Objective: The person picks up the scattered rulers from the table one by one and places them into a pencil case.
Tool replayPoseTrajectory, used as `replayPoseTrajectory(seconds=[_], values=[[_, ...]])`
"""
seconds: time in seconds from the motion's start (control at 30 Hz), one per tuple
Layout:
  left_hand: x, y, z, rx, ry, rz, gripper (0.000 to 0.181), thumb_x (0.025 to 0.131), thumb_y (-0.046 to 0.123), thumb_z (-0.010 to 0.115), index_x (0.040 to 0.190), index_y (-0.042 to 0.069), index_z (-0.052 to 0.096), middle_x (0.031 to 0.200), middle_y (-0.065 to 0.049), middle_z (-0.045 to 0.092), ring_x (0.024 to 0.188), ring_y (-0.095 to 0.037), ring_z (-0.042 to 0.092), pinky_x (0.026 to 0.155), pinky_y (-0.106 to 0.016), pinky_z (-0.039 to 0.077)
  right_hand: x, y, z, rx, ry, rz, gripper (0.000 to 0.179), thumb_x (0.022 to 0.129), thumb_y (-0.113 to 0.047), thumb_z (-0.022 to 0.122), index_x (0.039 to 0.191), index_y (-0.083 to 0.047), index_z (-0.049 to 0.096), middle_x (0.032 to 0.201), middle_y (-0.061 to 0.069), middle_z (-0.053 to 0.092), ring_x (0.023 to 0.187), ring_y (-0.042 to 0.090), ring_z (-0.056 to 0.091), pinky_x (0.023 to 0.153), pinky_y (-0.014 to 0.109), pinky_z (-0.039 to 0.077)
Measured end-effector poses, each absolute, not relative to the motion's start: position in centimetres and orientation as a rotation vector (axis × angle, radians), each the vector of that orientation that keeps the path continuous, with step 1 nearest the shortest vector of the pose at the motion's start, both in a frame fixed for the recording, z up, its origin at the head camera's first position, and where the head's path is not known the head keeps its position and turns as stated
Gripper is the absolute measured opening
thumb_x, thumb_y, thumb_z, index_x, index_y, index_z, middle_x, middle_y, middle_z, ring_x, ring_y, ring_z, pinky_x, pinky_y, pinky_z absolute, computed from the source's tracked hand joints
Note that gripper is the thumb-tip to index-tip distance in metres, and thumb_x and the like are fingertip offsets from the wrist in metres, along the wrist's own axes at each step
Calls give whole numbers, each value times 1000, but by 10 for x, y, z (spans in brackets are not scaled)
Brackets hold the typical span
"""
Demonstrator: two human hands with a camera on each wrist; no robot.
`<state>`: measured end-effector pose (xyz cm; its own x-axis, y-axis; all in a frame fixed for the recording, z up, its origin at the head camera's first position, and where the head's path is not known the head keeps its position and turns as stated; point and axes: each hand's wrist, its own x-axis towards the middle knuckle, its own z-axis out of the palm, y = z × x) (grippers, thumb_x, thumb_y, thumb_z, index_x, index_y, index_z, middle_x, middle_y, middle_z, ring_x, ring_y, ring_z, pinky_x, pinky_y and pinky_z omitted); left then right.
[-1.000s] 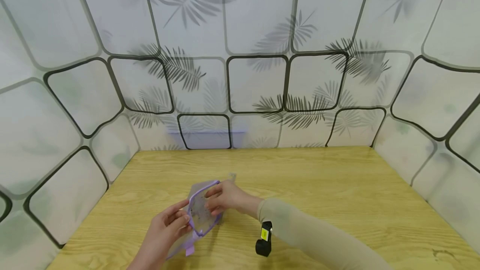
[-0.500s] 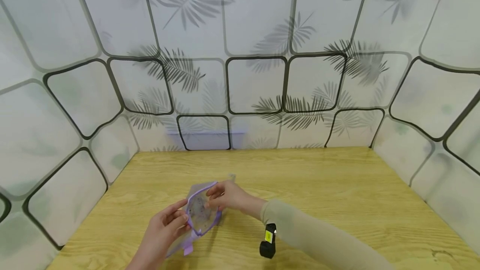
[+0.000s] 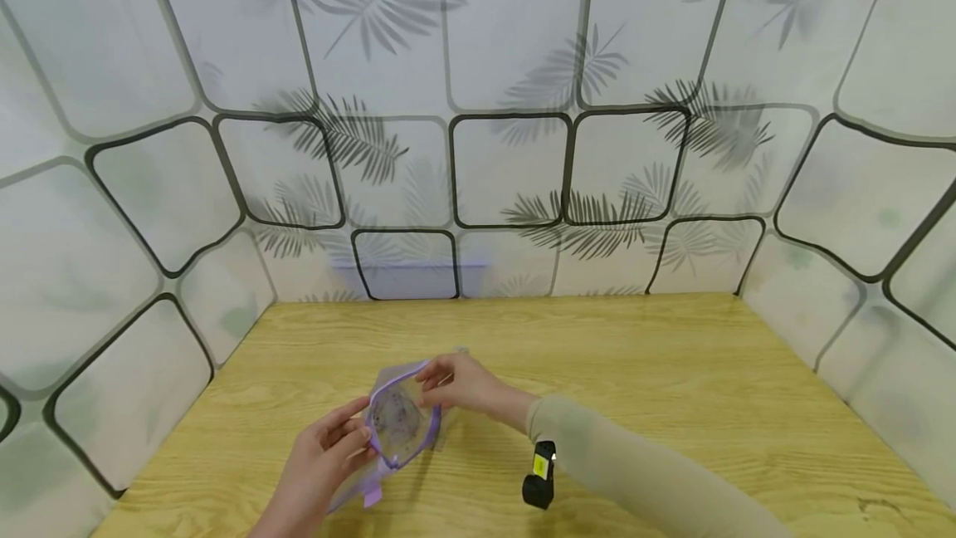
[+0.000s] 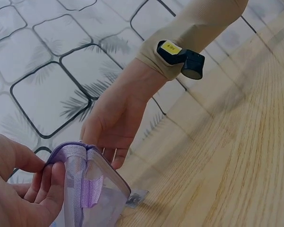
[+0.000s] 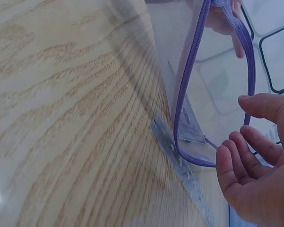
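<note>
A see-through zip pouch with purple edging [image 3: 433, 435] stands tilted with its mouth agape, just left of middle in the head view. My left hand [image 3: 317, 467] pinches its left rim between thumb and fingers; the left wrist view shows the purple pull tab [image 4: 91, 191] beside that grip. At the far right rim is my right hand [image 3: 472, 387], its fingers loosely bent. In the right wrist view, the thumb and fingertips [image 5: 250, 133] overlap the purple rim, with a gap between them. Small dark specks show through the pouch.
A clear strip with holes [image 5: 182, 165] lies on the wooden table [image 3: 635, 388] behind the pouch. Patterned fabric walls [image 3: 515, 164] enclose the back and sides. A black wrist camera [image 3: 539, 476] hangs at the right sleeve.
My right hand has drawn back a little to the right, from inside the pouch's mouth to its rim. The pouch and left hand have shifted slightly left.
</note>
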<state>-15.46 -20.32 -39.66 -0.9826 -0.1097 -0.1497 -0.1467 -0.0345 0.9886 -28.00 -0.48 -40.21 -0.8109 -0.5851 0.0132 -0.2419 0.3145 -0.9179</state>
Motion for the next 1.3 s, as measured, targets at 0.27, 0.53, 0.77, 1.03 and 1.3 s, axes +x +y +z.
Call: replayPoseTrajectory(seconds=[0.27,0.53,0.77,1.03,1.3], values=[[-155,-204,-399,-285,2163,2240,51,97,3,54,146,-5,41,94,-1,56,85,-9,60,79,-23,60,-290,2,-401,-928,2345,-1407,34,85,-9,74,115,4,65,106,19,69,88,12,65,72,17,55],[-155,-207,-396,-317,2154,2255,51,97,5,57,145,-3,42,95,-1,57,86,-7,61,81,-22,60,-299,10,-402,-998,2426,-1301,32,90,-16,71,118,0,65,104,11,69,89,13,63,77,20,54],[-156,-210,-396,-330,2151,2254,51,98,7,57,146,-3,42,96,0,57,87,-7,60,81,-21,59,-307,16,-403,-1050,2532,-1206,26,91,-15,68,114,-4,67,102,7,70,91,14,64,82,23,54],[-156,-212,-395,-314,2162,2265,52,97,5,57,146,-5,41,99,1,56,88,-6,59,82,-21,59,-316,20,-405,-1102,2564,-1099,25,91,-16,67,113,-4,67,103,6,71,97,19,65,84,23,55],[-156,-214,-396,-309,2193,2247,48,99,2,52,145,-7,42,100,1,56,90,-5,60,82,-20,59,-325,17,-407,-1130,2585,-966,22,91,-14,67,112,-7,67,108,5,70,104,20,63,90,30,55]])
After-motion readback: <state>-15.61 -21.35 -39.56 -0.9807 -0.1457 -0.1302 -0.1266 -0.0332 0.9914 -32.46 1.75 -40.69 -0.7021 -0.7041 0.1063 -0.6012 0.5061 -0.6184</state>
